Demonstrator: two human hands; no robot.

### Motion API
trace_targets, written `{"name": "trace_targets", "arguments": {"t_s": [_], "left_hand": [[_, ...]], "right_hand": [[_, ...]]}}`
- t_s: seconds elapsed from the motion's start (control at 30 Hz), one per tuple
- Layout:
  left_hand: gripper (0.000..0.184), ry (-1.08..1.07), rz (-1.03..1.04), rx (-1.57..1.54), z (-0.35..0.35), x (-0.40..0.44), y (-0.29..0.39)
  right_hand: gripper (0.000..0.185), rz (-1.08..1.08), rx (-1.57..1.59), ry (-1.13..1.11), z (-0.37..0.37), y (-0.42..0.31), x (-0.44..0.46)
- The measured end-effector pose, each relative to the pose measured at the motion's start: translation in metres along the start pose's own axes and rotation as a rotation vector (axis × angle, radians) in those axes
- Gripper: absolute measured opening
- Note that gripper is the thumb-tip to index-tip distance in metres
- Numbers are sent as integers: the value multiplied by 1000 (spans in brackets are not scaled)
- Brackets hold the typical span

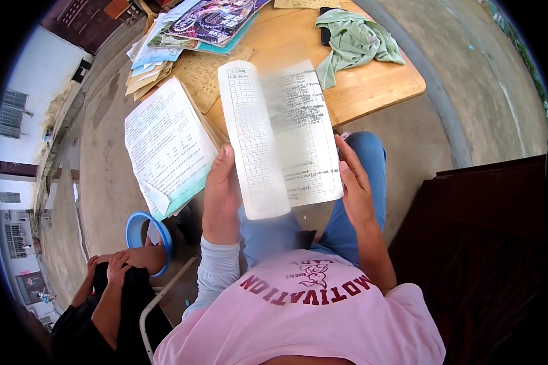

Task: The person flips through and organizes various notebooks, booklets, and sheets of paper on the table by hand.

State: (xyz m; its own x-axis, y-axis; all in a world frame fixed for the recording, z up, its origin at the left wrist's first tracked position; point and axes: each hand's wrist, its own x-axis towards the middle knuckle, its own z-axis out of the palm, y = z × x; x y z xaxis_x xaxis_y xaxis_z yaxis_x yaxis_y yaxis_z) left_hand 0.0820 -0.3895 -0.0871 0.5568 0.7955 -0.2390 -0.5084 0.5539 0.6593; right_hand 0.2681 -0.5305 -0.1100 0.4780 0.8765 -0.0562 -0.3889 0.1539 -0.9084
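Note:
An open exercise book with grid-ruled pages is held up over my lap, near the table's front edge. Its left page shows mostly blank squares, while the right one carries dark handwriting; the middle is blurred. My left hand grips the book's left edge, thumb upright beside the page. At the lower right edge, my right hand holds the book with its fingers along the border. Just left of my left hand, a stack of printed sheets juts over the table's edge, its lower corner curled.
On the wooden table lie a pile of magazines and papers and a green cloth partly over a dark object. A seated person is at lower left near a blue basin. Dark furniture stands at right.

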Motion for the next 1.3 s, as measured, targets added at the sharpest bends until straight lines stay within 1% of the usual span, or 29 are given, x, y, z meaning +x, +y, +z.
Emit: {"name": "trace_targets", "arguments": {"t_s": [0.3,0.4,0.5,0.6,0.63,0.73,0.77,0.87,0.97,1.03,1.17,1.27,1.3], "left_hand": [[26,13,13,56,7,-2,0],[25,11,107,231,13,-6,0],[21,64,142,497,31,-23,8],[17,118,199,503,39,-31,19],[15,124,240,459,47,-34,23],[22,94,276,438,24,-27,32],[16,148,261,457,23,-29,32],[17,202,273,413,18,-27,31],[17,171,248,424,7,-26,30],[21,172,225,396,12,-27,30],[30,120,213,336,12,-25,28],[31,147,228,282,19,-26,27],[31,113,209,289,13,-26,28]], "right_hand": [[44,1,0,-21,-1,-3,1],[45,31,-47,-25,-2,-8,0],[45,50,-62,-14,-1,-12,-1],[46,94,-31,3,-3,-10,-4],[46,105,-14,6,-2,-10,-3],[45,61,-22,8,0,-8,-3],[45,60,-13,5,0,-7,-3],[44,58,-1,-7,-2,-4,-2],[44,66,-17,-25,-6,-3,-4],[45,81,-20,-36,-7,-6,-4],[44,77,-60,12,-6,-4,-5],[43,62,-76,27,-8,2,-5],[42,52,-76,32,-8,3,-4]]}}
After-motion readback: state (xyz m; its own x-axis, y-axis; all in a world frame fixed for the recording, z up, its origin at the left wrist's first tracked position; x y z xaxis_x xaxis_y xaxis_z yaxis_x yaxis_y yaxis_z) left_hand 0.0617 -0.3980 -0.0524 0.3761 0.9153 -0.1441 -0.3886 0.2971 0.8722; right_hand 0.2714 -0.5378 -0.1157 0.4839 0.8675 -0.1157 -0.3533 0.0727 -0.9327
